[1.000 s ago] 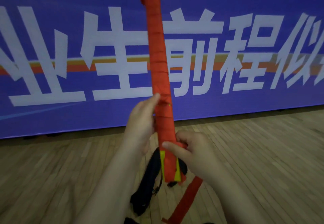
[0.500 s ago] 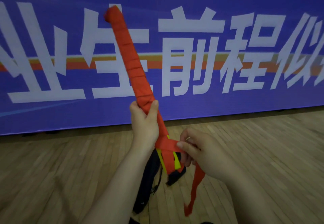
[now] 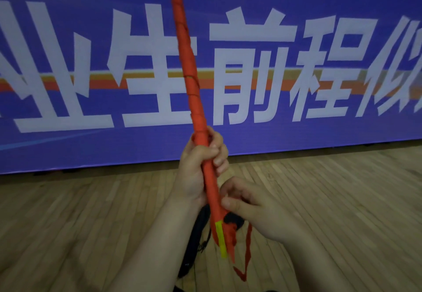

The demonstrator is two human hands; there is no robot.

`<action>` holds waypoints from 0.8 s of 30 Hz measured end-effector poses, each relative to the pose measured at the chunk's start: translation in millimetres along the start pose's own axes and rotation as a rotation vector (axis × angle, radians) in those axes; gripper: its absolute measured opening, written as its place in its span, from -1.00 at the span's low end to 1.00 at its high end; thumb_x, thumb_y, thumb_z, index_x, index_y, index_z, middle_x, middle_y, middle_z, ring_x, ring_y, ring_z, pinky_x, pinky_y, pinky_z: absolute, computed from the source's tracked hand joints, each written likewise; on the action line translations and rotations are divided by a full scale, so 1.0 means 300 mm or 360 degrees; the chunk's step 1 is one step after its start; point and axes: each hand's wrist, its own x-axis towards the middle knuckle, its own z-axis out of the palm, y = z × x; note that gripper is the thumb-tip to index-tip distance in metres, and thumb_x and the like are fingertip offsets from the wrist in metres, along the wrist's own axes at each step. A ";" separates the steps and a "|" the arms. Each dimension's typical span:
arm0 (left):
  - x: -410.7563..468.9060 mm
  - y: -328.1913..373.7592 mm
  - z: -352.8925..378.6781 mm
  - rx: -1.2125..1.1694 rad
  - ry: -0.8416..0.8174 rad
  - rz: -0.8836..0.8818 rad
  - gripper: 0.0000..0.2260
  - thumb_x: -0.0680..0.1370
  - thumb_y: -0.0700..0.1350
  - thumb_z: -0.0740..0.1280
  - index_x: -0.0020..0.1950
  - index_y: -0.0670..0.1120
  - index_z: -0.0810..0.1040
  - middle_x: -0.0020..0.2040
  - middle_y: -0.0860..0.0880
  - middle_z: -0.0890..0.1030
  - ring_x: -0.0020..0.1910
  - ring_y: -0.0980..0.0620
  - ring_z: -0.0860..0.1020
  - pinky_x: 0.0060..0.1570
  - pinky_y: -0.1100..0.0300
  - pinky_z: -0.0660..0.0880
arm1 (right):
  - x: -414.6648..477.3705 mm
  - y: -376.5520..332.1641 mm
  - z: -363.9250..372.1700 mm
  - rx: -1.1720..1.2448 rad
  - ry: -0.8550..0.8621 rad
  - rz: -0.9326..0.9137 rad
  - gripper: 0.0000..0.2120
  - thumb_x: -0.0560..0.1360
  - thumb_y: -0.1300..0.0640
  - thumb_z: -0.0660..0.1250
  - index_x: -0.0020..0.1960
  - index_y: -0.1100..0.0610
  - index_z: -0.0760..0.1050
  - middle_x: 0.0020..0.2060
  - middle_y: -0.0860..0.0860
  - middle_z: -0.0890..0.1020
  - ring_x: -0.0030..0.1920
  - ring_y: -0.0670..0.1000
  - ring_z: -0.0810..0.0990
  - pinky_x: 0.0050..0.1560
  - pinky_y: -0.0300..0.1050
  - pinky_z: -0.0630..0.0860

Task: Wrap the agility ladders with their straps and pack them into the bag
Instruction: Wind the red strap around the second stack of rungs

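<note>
The left grip [image 3: 201,170] is wrapping round the agility ladder [image 3: 189,72], its fingers [image 3: 219,152] curling over the right side of the bundle and closing tight on it, about a third of the way up from the lower end. Just below, the right grip [image 3: 258,211] is pinching the same bundle. Its thumb [image 3: 230,203] is pressing on the near face while the other fingers are curling round the far side. The two are sitting close together, one above the other along the bundle.

The ladder is being held up in the air in front of the person, gathered into a long thin red rod and bound in spiral turns of red strap. It is leaning slightly, with its top tipping to the left and running out of the top edge of the view. At its lower end a yellow rung [image 3: 221,239] is poking out of the red wrapping. A loose tail of the strap [image 3: 248,246] is dangling from under the right grip and hanging free beside that end.

Behind the forearms a black bag [image 3: 194,241] is lying on the wooden floor [image 3: 331,200]. Beyond it a blue banner [image 3: 68,17] with large white characters and an orange stripe is standing along the floor's far edge.
</note>
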 end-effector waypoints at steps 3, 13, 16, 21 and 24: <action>-0.008 0.005 0.006 -0.0143 -0.0260 0.0021 -0.58 0.20 -0.09 0.45 0.01 -0.16 0.49 -0.25 -0.04 0.46 -0.35 0.05 0.45 -0.40 0.21 0.43 | -0.009 0.001 0.015 0.0237 -0.0147 0.0072 -0.73 0.46 -0.01 0.32 -0.11 0.21 0.56 -0.36 -0.05 0.57 -0.35 -0.11 0.48 -0.33 -0.33 0.36; -0.007 -0.053 -0.004 0.1244 0.1193 0.0159 -0.81 0.45 -0.20 0.40 -0.11 -0.02 0.40 -0.29 -0.02 0.43 -0.41 0.09 0.39 -0.41 0.23 0.39 | -0.004 0.005 0.019 -0.1043 0.0311 -0.0081 -0.77 0.48 -0.16 0.31 -0.24 -0.11 0.33 -0.43 -0.14 0.54 -0.39 -0.16 0.48 -0.37 -0.30 0.38; 0.007 -0.014 -0.025 0.0992 0.1187 0.0201 -0.80 0.48 -0.33 0.27 -0.09 -0.02 0.40 -0.36 -0.01 0.39 -0.46 0.08 0.35 -0.40 0.18 0.33 | -0.020 0.013 0.005 -0.0718 0.0286 0.0002 -0.83 0.52 -0.08 0.29 -0.22 -0.11 0.39 -0.42 -0.16 0.52 -0.40 -0.18 0.44 -0.33 -0.21 0.38; -0.001 0.030 -0.018 0.0591 0.0802 0.0284 -0.80 0.36 -0.37 0.20 -0.12 -0.11 0.41 -0.50 0.03 0.36 -0.55 0.09 0.32 -0.49 0.22 0.33 | -0.023 -0.008 -0.002 -0.0416 0.0300 -0.0039 -0.83 0.53 0.05 0.32 -0.23 0.00 0.47 -0.43 -0.18 0.56 -0.40 -0.22 0.45 -0.32 -0.29 0.36; -0.001 0.052 -0.019 0.0498 0.0661 0.0261 -0.79 0.27 -0.34 0.17 -0.16 -0.13 0.40 -0.49 0.02 0.34 -0.58 0.10 0.29 -0.54 0.26 0.30 | -0.021 -0.015 0.007 -0.0336 0.0270 -0.0051 -0.85 0.51 0.07 0.35 -0.17 0.09 0.43 -0.45 -0.13 0.55 -0.42 -0.19 0.45 -0.37 -0.31 0.35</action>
